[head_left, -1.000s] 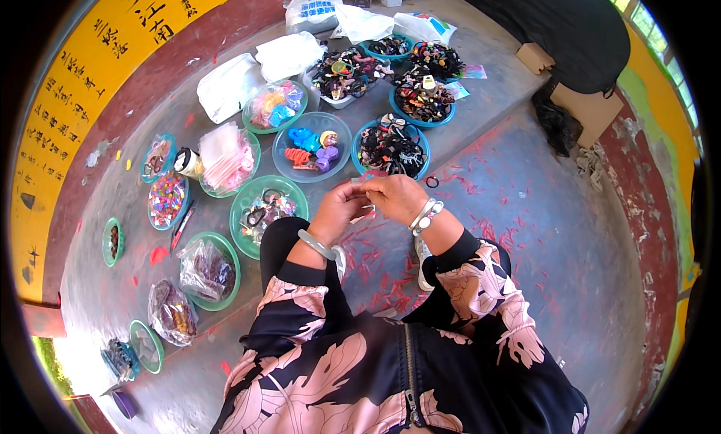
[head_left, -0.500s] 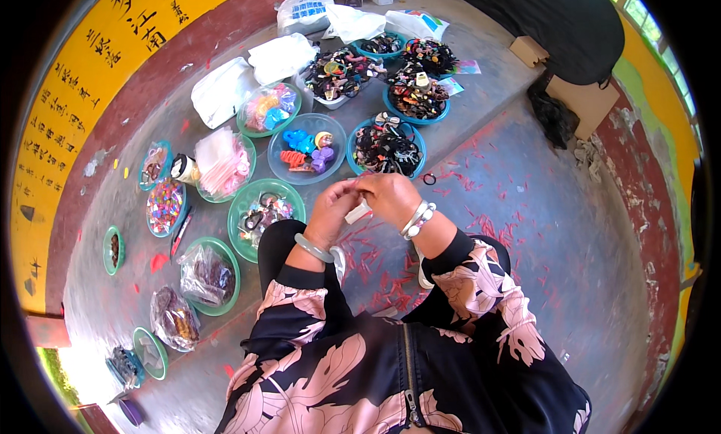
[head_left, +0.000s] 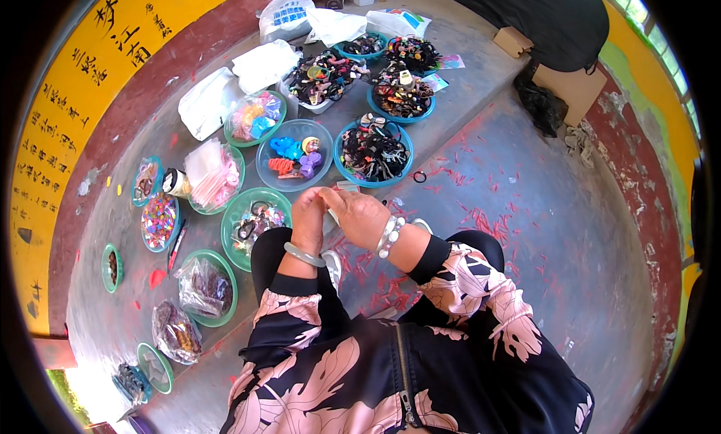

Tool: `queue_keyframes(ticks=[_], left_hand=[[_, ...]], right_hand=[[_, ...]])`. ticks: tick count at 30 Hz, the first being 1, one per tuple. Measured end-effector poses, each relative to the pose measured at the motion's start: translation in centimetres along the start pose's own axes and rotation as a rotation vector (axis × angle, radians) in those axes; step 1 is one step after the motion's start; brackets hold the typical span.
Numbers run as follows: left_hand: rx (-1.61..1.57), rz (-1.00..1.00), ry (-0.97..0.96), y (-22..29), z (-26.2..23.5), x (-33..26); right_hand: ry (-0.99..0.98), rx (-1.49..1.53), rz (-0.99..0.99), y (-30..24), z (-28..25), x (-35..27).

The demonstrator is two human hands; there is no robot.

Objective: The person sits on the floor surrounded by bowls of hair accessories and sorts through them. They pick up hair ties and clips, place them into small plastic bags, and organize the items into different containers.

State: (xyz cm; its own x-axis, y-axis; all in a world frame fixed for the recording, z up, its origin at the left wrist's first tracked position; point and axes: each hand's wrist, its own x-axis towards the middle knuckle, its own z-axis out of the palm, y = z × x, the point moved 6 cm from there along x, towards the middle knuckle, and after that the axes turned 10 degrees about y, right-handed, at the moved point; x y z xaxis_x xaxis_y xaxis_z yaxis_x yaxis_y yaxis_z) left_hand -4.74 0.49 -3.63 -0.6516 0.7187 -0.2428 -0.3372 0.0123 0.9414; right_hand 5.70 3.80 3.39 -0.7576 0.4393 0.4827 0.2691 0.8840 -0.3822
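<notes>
My left hand (head_left: 306, 218) and my right hand (head_left: 360, 216) meet in front of my knees, their fingertips pinched together. A small white piece (head_left: 331, 218), paper or plastic, shows under the right fingers. The rest of it is hidden by my hands, as is whatever the left fingers grip. Just beyond the hands stands a blue basin of black hair ties (head_left: 373, 153). Left of that, a clear bowl (head_left: 263, 166) holds blue, orange and purple hair clips. Beside my left wrist is a green basin (head_left: 242, 197) of mixed small ornaments.
More basins spread left, including one of colourful beads (head_left: 161, 218) and one with a bagged dark bundle (head_left: 206, 287). White bags (head_left: 268, 64) lie at the back. Red scraps (head_left: 481, 222) litter the floor on the right. A loose black hair tie (head_left: 419, 176) lies near the blue basin.
The view has shifted a little, so most things sit further left. My hands have turned and drawn closer together; less of the white piece shows between them.
</notes>
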Motion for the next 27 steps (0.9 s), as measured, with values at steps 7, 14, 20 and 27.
queue_keyframes(ticks=[7,14,20,27], left_hand=[[0.097,0.019,0.077,1.1,-0.5,-0.6],[-0.039,0.041,0.082,3.5,-1.9,1.8],[-0.129,-0.021,0.083,2.9,-2.2,2.8],[-0.166,-0.105,0.081,1.9,-1.3,3.0]], right_hand=[[0.082,0.043,-0.103,-0.9,-0.8,0.4],[0.508,0.113,0.166,8.5,-6.9,4.0],[-0.055,-0.066,0.406,17.6,0.2,3.8],[-0.521,-0.275,0.374,20.6,9.3,2.5]])
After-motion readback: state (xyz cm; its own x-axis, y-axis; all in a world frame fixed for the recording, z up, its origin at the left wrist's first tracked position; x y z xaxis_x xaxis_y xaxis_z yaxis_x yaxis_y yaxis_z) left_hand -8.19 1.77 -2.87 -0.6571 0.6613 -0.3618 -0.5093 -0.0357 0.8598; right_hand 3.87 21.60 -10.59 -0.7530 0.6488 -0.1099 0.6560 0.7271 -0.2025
